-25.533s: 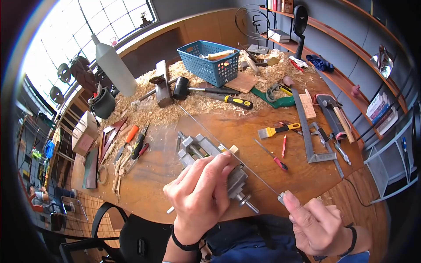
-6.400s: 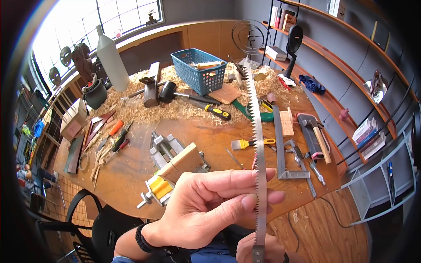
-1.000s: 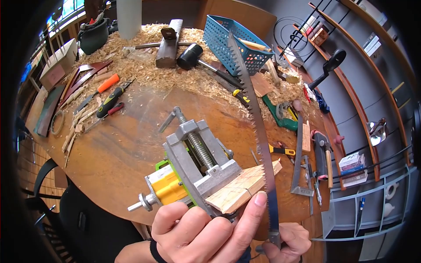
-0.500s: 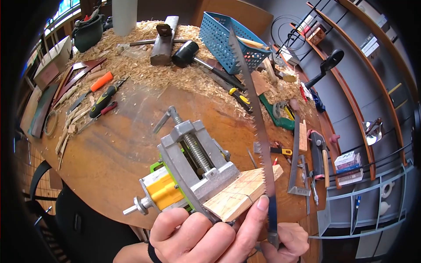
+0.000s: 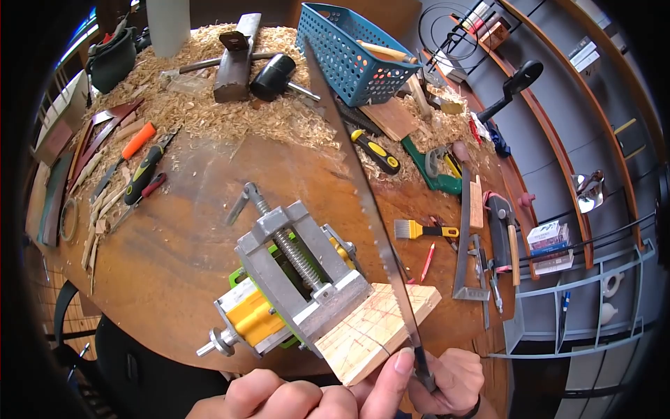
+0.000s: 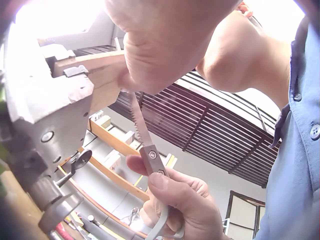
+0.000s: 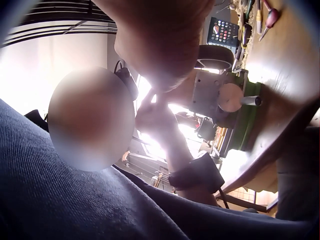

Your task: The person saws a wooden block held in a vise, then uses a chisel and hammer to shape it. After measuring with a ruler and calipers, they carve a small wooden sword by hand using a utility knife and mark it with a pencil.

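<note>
A pale wooden block (image 5: 359, 339) with drawn lines sits clamped in a grey metal vise (image 5: 338, 300), sticking out toward the front right. Across its top slants a long toothed saw blade (image 5: 368, 194), tip pointing to the far left. The right hand (image 5: 450, 384) grips the saw's handle at the front; the left wrist view shows that hand (image 6: 185, 200) curled round the grey handle. The left hand (image 5: 307, 401) holds the block's near edge, its thumb close beside the blade. How its other fingers lie beneath is hidden. In the right wrist view the saw is not distinguishable.
Wood shavings (image 5: 230, 119) cover the back of the table, with a blue basket (image 5: 363, 59), a black mallet (image 5: 273, 75) and a plane. Knives and wood strips lie left. A yellow brush (image 5: 426, 229), red pencil (image 5: 428, 262) and metal square (image 5: 464, 258) lie right.
Since several seconds ago, the left hand has left the raised blade and come to the block, and the blade has come down over it. Over the last second, the blade has tilted farther left.
</note>
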`<state>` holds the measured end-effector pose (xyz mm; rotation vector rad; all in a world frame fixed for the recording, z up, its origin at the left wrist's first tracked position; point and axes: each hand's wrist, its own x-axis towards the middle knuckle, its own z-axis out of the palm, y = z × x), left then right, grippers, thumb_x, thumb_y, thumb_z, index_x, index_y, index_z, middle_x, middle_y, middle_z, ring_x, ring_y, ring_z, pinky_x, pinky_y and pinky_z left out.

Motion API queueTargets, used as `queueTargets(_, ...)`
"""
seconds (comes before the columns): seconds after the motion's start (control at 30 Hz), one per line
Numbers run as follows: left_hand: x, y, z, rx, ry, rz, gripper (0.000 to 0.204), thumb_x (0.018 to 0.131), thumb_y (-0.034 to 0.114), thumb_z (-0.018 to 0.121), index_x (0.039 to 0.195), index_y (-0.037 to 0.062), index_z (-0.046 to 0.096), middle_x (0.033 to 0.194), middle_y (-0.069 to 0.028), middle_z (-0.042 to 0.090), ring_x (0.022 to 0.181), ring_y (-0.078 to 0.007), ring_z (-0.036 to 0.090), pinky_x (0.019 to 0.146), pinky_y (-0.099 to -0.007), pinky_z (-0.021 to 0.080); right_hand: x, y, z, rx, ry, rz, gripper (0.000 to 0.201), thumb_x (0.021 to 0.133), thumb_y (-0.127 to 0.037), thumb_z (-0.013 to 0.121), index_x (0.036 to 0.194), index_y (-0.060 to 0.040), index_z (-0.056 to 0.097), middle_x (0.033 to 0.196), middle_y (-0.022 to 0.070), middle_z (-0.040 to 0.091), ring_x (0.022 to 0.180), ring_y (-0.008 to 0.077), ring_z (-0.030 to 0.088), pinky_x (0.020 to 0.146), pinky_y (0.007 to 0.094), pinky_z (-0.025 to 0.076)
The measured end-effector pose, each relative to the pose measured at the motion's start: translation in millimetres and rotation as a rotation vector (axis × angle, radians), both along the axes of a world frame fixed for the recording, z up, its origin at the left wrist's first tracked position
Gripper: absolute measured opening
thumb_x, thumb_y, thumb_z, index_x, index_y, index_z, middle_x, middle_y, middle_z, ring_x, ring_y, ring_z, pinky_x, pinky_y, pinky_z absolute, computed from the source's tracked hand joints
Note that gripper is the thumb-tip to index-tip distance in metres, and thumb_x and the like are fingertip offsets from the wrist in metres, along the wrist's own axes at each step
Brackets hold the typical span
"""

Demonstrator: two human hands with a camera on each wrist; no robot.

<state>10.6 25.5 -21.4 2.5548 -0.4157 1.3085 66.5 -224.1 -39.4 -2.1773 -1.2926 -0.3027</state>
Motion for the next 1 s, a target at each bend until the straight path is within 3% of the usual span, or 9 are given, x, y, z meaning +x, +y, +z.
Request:
queueTargets(0.17,8,-1,-10,-0.057,-0.093,0.041,0.031,0.072,0.015,0.083,0.102,0.0174,0.084,0.093,0.0046,0.049,0.081,-0.013,0.046,0.065,-0.0285,0.038,1,-11,-4,-0.082,-0.045,0.0,0.061,0.083,-0.008,0.075,0.139,0.0081,0.058,0.061,0.0017,0.057,0.044,0.0153,0.053,0.044,0.0286,0.038)
queueTargets(0.3,24,-6,-12,-0.199,-0.353,0.125,0.026,0.077,0.014,0.085,0.104,0.0173,0.082,0.102,0.003,0.056,0.083,-0.013,0.05,0.06,-0.0234,0.04,1,-13,0,-0.134,-0.002,-0.007,0.042,0.086,-0.012,0.074,0.122,0.007,0.064,0.062,0.003,0.057,0.044,0.0175,0.053,0.043,0.0295,0.037)
queueTargets(0.37,17,4,-7,-0.114,-0.164,-0.035,0.026,0.079,0.011,0.083,0.104,0.0165,0.082,0.109,0.0008,0.06,0.084,-0.0136,0.053,0.061,-0.0246,0.043,4,-15,0,-0.15,0.044,0.006,0.034,0.087,-0.013,0.074,0.114,0.0061,0.066,0.062,0.0033,0.057,0.044,0.0183,0.053,0.043,0.0298,0.037)
queueTargets(0.43,21,1,-12,-0.075,-0.153,-0.087,0.027,0.079,0.008,0.081,0.105,0.0159,0.083,0.117,-0.0015,0.063,0.084,-0.0144,0.056,0.063,-0.0253,0.045,8,-17,-3,-0.1,0.086,0.094,0.06,0.072,-0.003,0.081,0.129,0.0081,0.065,0.057,-0.0009,0.041,0.043,0.0145,0.045,0.043,0.0278,0.032)
queueTargets(0.53,20,-12,-11,-0.3,-0.211,0.061,0.026,0.078,0.01,0.082,0.103,0.0157,0.083,0.11,-0.0002,0.065,0.084,-0.0147,0.055,0.064,-0.0257,0.046,7,-17,-2,-0.078,0.079,0.085,0.057,0.073,-0.004,0.081,0.127,0.007,0.066,0.057,-0.0005,0.044,0.043,0.015,0.045,0.044,0.0273,0.033)
queueTargets(0.67,19,5,-5,-0.12,-0.133,-0.047,0.025,0.077,0.013,0.082,0.103,0.015,0.082,0.102,0.0027,0.069,0.085,-0.0155,0.056,0.068,-0.0275,0.048,8,-20,-2,-0.018,0.026,0.047,0.057,0.073,-0.003,0.081,0.128,0.0063,0.066,0.058,-0.0004,0.045,0.043,0.0155,0.046,0.043,0.0273,0.034)
queueTargets(0.77,30,-25,-5,-0.319,-0.205,0.123,0.026,0.078,0.014,0.082,0.103,0.0148,0.082,0.102,0.0039,0.07,0.087,-0.0157,0.057,0.07,-0.0279,0.048,9,-23,0,0.029,0.042,-0.006,0.052,0.074,-0.001,0.079,0.125,0.0062,0.068,0.057,-0.0005,0.046,0.043,0.0154,0.046,0.043,0.0276,0.035)
queueTargets(0.9,33,-3,-7,0.032,-0.212,-0.009,0.025,0.078,0.014,0.078,0.103,0.0145,0.083,0.103,0.0034,0.071,0.089,-0.0156,0.059,0.07,-0.0287,0.048,15,-24,11,0.002,0.102,-0.035,0.045,0.076,-0.001,0.078,0.12,0.0051,0.072,0.055,-0.0013,0.046,0.042,0.0147,0.046,0.042,0.0276,0.035)
queueTargets(1.0,38,-16,-6,-0.179,-0.23,0.057,0.024,0.074,0.012,0.079,0.097,0.0136,0.083,0.103,0.0025,0.07,0.087,-0.0165,0.059,0.068,-0.0284,0.048,18,-24,14,0.014,0.143,-0.023,0.044,0.077,-0.004,0.078,0.12,0.005,0.072,0.055,-0.0009,0.046,0.041,0.015,0.045,0.042,0.028,0.034)
